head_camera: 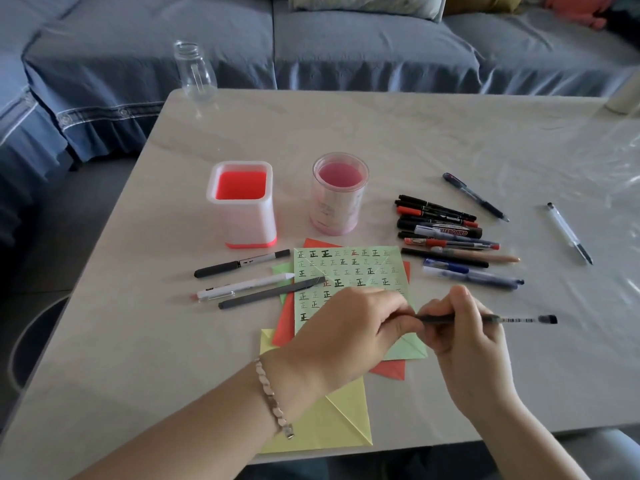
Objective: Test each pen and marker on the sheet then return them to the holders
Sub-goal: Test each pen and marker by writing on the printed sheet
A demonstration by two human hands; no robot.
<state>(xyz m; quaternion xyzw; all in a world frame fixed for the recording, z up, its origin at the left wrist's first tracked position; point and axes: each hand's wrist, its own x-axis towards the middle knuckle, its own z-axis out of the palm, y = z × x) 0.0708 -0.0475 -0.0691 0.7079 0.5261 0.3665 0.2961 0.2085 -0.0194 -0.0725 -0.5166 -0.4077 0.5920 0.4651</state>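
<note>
1. One blue-grey fabric sofa (173, 46) runs behind one pale marbled bench (415, 133).
2. The sheets of coloured paper lie fanned in the middle of the bench. On top is the light green sheet (346, 268), with rows of written test marks. Under it are a red sheet (285, 327) and a yellow sheet (332, 420).
3. Two holders stand upright behind the paper, both without pens: a square white holder with a red inside (242, 216) and a round clear pink holder (334, 206).
4. One clear bottle without a cap (195, 71) stands at the far left edge.
5. A cluster of pens and markers (446, 237), about nine, lies right of the paper. Two single pens (474, 196) (569, 233) lie further right, and three more (242, 263) (242, 285) (270, 293) lie left of the paper.
6. The left hand (349, 327) hovers palm down over the green sheet. Its grip is closed, pinching the left end of a thin dark pen (457, 318).
7. The right hand (464, 337) has its grip curled round the same pen's barrel. The pen is held level above the bench, its other end sticking out to the right.
8. A metal bracelet (273, 398) sits on the left wrist.
</note>
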